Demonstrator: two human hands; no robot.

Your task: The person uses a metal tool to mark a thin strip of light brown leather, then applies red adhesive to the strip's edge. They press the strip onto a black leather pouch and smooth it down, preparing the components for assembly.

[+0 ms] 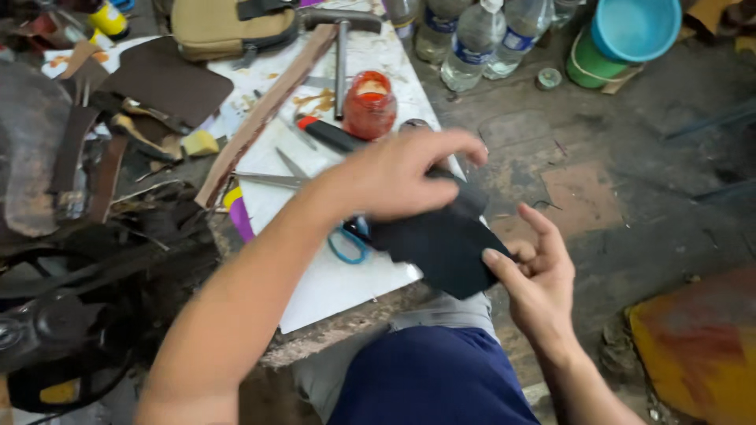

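A dark piece of leather (441, 248) hangs over the front corner of the white work board (331, 283), above my lap. My left hand (402, 177) reaches across from the left and closes over the piece's upper end, which is blurred. From the right, my right hand (535, 267) pinches the lower right edge between thumb and fingers. Blue-handled scissors (346, 240) lie half hidden under my left wrist.
On the board lie a red jar (368, 104), a red-handled tool (331, 135), a hammer (340, 55) and a long brown strap (264, 110). Leather scraps and a tan bag (228, 27) crowd the left. Plastic bottles (472, 39) and a blue basin (634, 27) stand on the floor.
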